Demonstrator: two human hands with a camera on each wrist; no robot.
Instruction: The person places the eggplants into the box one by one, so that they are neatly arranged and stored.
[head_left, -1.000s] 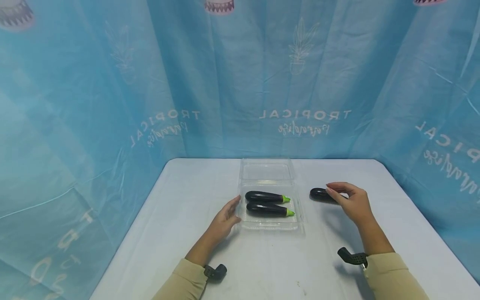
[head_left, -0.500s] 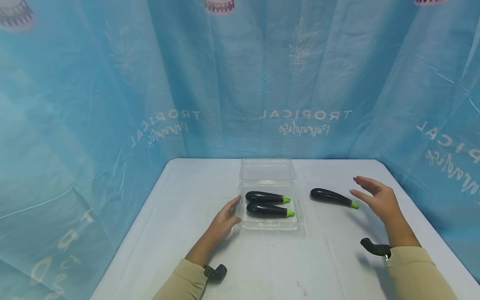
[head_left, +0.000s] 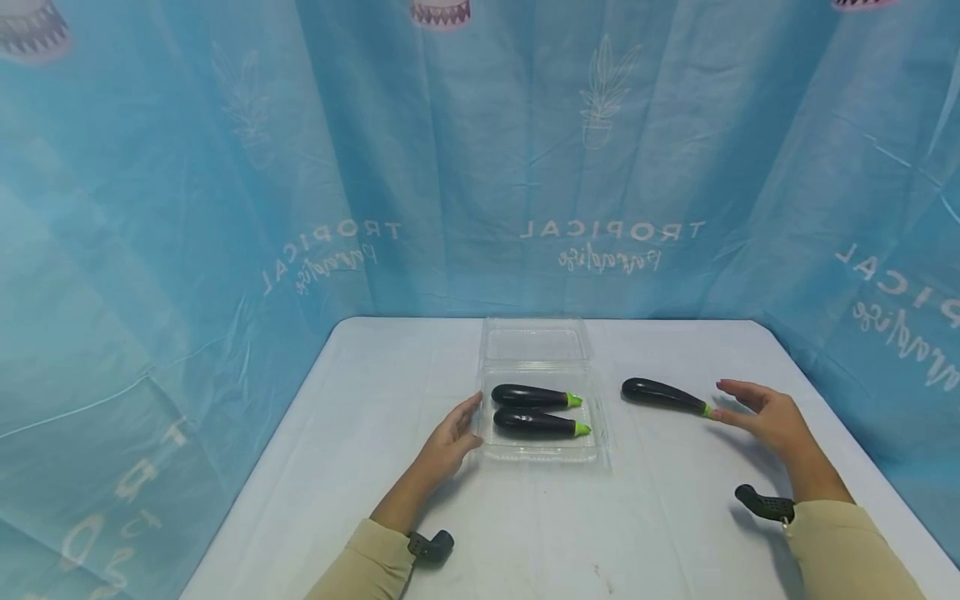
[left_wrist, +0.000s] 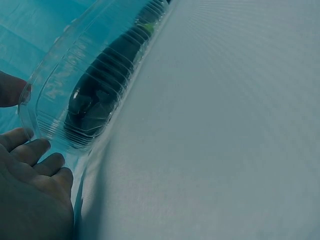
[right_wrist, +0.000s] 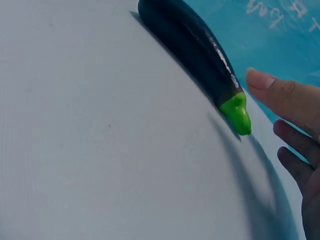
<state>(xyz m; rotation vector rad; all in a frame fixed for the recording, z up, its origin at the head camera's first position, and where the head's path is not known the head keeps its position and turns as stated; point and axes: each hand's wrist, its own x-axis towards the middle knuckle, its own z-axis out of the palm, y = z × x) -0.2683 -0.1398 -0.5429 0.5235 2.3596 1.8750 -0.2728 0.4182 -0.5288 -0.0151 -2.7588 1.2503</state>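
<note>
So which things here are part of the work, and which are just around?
Apparently part of it:
open clear container
farther eggplant inside
nearer eggplant inside
third eggplant, outside

Just around:
white table
blue printed curtain
left wrist camera
right wrist camera

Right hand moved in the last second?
Yes. In the head view, the bare right hand has moved right, farther from the clear rectangular plastic container.
</note>
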